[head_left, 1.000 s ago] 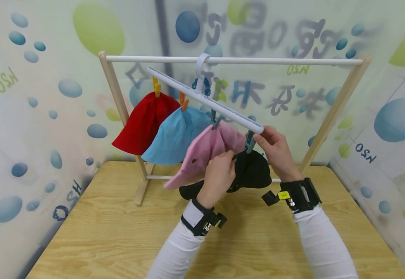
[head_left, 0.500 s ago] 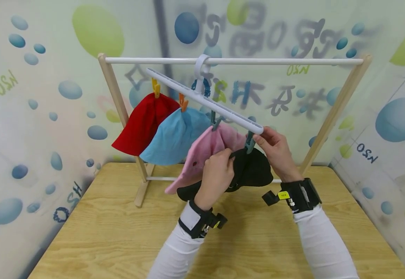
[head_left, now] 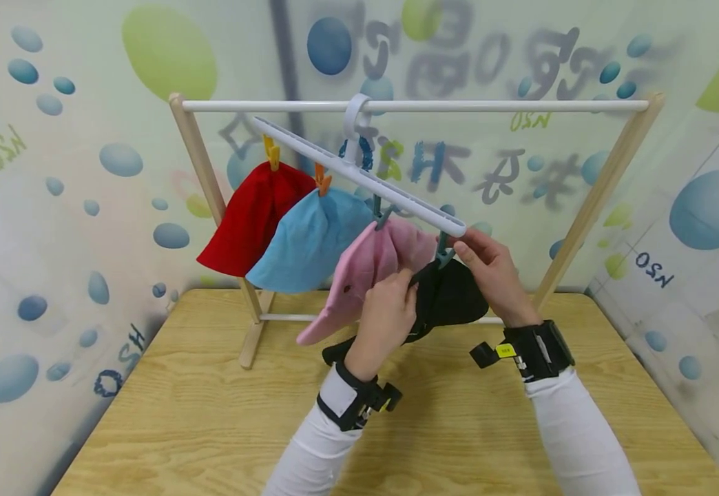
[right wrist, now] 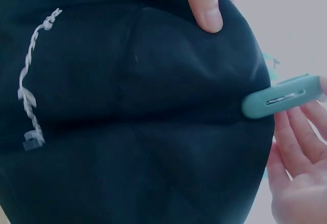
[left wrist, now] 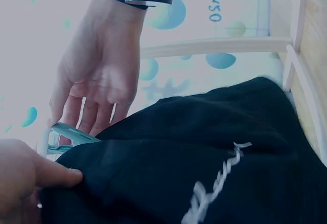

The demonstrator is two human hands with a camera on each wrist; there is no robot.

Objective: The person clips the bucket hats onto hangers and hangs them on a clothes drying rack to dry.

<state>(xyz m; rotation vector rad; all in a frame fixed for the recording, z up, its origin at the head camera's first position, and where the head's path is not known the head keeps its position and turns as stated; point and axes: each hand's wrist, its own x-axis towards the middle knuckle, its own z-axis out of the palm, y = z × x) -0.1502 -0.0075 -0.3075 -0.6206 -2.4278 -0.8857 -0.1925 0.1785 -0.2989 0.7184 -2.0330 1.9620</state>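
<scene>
A black bucket hat (head_left: 452,296) with white script lettering hangs at the near end of a white hanger (head_left: 397,196). My left hand (head_left: 384,320) pinches the hat near its crown; its thumb lies on the cloth in the right wrist view. A teal clothespin (right wrist: 281,100) grips the crown's edge with its handles spread apart. My right hand (head_left: 498,275) is beside the clothespin, thumb tip right at one handle's end and relaxed fingers behind it in the left wrist view. A pink hat (head_left: 359,282) hangs just behind the black one, partly covered by my left hand.
Farther along the hanger, an orange clothespin (head_left: 322,180) holds a light blue hat (head_left: 310,241) and a yellow one (head_left: 271,155) holds a red hat (head_left: 254,220). The hanger hooks over the white rail (head_left: 490,106) of a wooden-legged rack on the table (head_left: 211,427).
The right fingers have loosened from the clothespin, whose handles have spread apart as it clamps the black hat. The left hand keeps its pinch and has shifted only slightly.
</scene>
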